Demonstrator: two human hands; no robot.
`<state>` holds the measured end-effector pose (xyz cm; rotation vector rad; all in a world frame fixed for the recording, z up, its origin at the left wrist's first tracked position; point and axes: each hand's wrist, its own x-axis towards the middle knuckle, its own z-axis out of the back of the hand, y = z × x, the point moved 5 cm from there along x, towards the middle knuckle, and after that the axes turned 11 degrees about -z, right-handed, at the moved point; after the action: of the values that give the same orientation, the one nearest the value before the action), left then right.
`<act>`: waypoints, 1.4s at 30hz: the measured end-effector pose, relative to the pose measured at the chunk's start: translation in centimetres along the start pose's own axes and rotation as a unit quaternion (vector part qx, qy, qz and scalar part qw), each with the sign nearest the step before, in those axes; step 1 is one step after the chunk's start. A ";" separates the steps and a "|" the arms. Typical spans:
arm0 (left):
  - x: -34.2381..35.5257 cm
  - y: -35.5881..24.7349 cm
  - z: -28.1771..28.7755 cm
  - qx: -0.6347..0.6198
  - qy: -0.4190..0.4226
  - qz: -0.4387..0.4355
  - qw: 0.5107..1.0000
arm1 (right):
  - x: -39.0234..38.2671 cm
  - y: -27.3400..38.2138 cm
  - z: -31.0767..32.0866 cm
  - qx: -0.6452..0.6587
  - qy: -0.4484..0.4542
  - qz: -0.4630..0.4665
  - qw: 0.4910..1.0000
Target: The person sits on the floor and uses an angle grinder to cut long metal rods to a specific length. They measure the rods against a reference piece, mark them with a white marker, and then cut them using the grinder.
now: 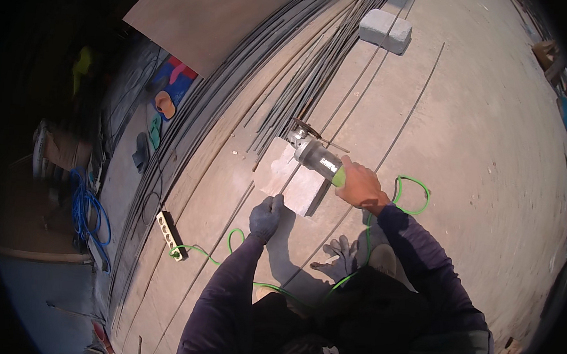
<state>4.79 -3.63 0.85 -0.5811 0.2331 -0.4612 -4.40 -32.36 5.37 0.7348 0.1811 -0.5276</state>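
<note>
My right hand (360,186), bare, is wrapped round the rear of an angle grinder (318,158) with a grey body and a green end. The grinder's head and disc point away from me, just past the far edge of a pale block (305,191). A thin metal rod (290,177) lies across this block and runs on under the grinder. In a grey glove, my left hand (266,219) is closed on the rod's near part, beside the block's near edge. Whether the disc touches the rod cannot be made out.
A loose grey glove (340,257) lies by my feet. The green cord (416,211) loops over the floor to a power strip (169,236). Long rods (237,78) are bundled at the left. Another block (386,31) stands far off under rods. Slippers (165,105) lie left.
</note>
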 end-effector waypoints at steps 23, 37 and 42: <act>-0.1 0.3 -0.2 0.012 0.022 0.006 1.000 | -0.1 1.2 0.8 -0.015 0.024 -0.021 0.999; -0.1 0.6 -0.5 0.005 -0.020 -0.034 0.999 | 0.2 1.1 0.7 -0.033 0.027 -0.029 0.999; -0.1 0.6 -0.4 0.006 -0.015 -0.034 0.999 | 0.3 1.2 0.8 -0.035 0.030 -0.031 0.998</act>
<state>4.80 -3.39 0.18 -0.5859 0.1824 -0.5195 -3.56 -32.32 6.56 0.6797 0.2784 -0.5556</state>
